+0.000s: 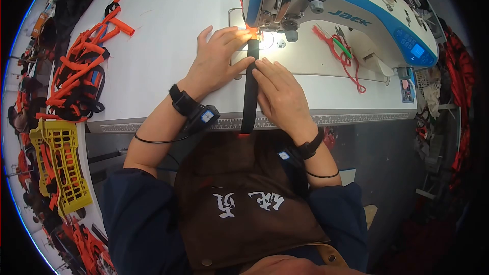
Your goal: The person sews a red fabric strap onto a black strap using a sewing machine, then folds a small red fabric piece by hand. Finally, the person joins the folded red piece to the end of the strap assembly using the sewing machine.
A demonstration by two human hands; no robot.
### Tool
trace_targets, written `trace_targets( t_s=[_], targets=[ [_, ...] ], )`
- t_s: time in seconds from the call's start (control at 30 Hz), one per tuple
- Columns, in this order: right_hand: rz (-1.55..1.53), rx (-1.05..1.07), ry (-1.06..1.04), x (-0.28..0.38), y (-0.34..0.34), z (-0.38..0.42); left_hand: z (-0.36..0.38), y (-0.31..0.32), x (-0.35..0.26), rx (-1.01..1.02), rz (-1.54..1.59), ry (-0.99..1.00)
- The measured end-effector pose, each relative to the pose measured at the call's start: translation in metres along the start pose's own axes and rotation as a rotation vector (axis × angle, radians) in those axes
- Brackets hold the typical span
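Observation:
A long black strap (249, 94) runs from the machine's needle area back over the table's front edge. My left hand (220, 57) lies left of it, fingers spread; its fingertips touch the orange fabric (252, 34) near the needle and its thumb rests against the strap. My right hand (281, 91) is on the strap's right side, with outstretched fingers lying flat along its edge. The white and blue sewing machine (336, 18) stands over the strap's far end, its lamp lit. The needle itself is hard to make out.
Tangled orange and black straps (76, 74) lie on the table's left side. Red-handled scissors (342, 53) rest under the machine arm. A yellow basket (76, 193) hangs near the left edge. A ruler strip (351, 117) lines the front edge.

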State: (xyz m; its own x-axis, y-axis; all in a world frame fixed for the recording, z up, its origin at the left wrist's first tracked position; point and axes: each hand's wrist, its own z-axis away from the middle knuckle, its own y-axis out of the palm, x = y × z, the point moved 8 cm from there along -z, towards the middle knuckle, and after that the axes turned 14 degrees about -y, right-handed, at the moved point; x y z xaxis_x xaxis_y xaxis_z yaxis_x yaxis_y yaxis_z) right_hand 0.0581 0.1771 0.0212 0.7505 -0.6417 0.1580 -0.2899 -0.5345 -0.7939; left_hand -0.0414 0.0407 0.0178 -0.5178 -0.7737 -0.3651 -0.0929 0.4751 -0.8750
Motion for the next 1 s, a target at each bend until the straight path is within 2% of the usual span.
trace_targets(
  t_s=[0.17,1.0],
  targets=[
    [-0.021,-0.049,0.018,0.001,-0.004,-0.002,-0.001,0.0,0.001,-0.001,0.0,-0.006],
    [0.079,-0.024,-0.065,0.006,-0.001,-0.001,0.0,0.014,0.016,-0.085,-0.056,0.025]
  ],
)
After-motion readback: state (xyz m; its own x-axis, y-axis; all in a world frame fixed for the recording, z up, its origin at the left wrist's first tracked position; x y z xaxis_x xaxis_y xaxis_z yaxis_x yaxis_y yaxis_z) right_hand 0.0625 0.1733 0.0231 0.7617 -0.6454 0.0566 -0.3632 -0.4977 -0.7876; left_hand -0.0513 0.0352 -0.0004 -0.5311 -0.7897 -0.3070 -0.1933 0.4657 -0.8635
